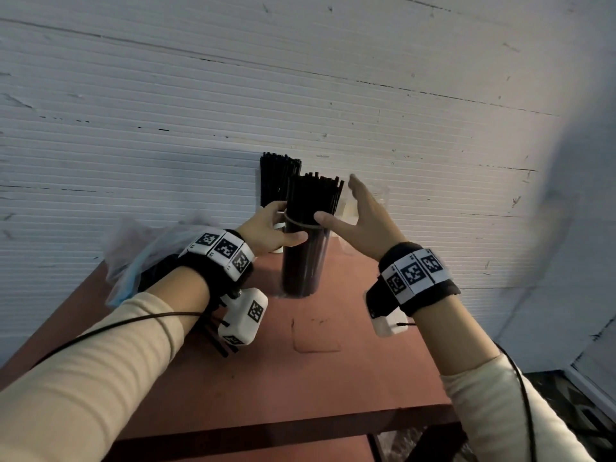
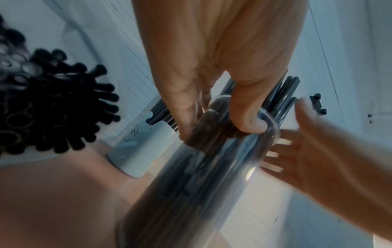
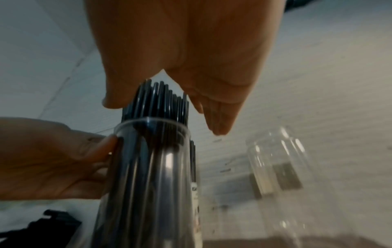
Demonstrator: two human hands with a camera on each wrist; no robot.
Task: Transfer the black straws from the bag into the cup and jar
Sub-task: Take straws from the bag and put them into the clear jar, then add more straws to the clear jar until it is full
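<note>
A tall clear jar [image 1: 304, 261] packed with black straws [image 1: 315, 191] stands on the red-brown table [image 1: 333, 378]. My left hand [image 1: 290, 223] grips the jar just below its rim, thumb in front and fingers behind. To the jar's right my right hand [image 1: 336, 198] is held with straight fingers, its thumb at the rim. Behind the jar stands a white cup [image 2: 140, 147] with more black straws [image 1: 278, 178] in it. The plastic bag [image 1: 140, 248] lies at the left, straw ends [image 2: 42, 104] showing at its mouth.
An empty clear jar [image 3: 280, 164] stands to the right against the white ribbed wall [image 1: 333, 95]. A few loose straws [image 1: 220, 341] lie on the table under my left wrist. The table's front edge [image 1: 300, 425] is near me.
</note>
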